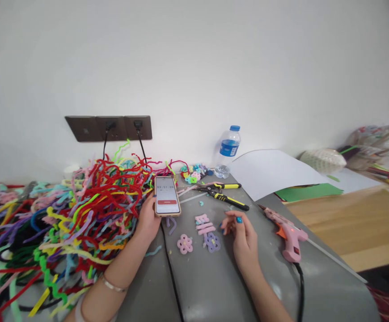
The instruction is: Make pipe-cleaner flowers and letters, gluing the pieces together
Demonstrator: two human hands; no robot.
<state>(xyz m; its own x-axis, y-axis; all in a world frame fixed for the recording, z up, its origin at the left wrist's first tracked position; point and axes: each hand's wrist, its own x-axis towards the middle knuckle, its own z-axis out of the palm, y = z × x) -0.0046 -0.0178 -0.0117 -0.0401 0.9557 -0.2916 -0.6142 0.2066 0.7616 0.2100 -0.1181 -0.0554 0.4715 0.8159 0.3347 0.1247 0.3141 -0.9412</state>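
Observation:
My left hand (148,218) holds a phone (167,196) by its left edge; its lit screen shows a timer and a red button. My right hand (243,235) hovers over the grey table with fingers curled, thumb and fingertips close together; whether anything small is between them is hidden. Just left of it lie a purple flower (212,242) and several short pink pieces (205,227) of fuzzy stem. A pink flower (185,244) rests below the phone. Behind them are pliers (230,200) with yellow and black handles.
A tangled heap of coloured fuzzy stems (103,201) covers the left side. A water bottle (228,152) stands by the wall. On the right lie a pink glue gun (290,237) with a black cord and white paper (275,172). Another black cord (171,273) crosses the table.

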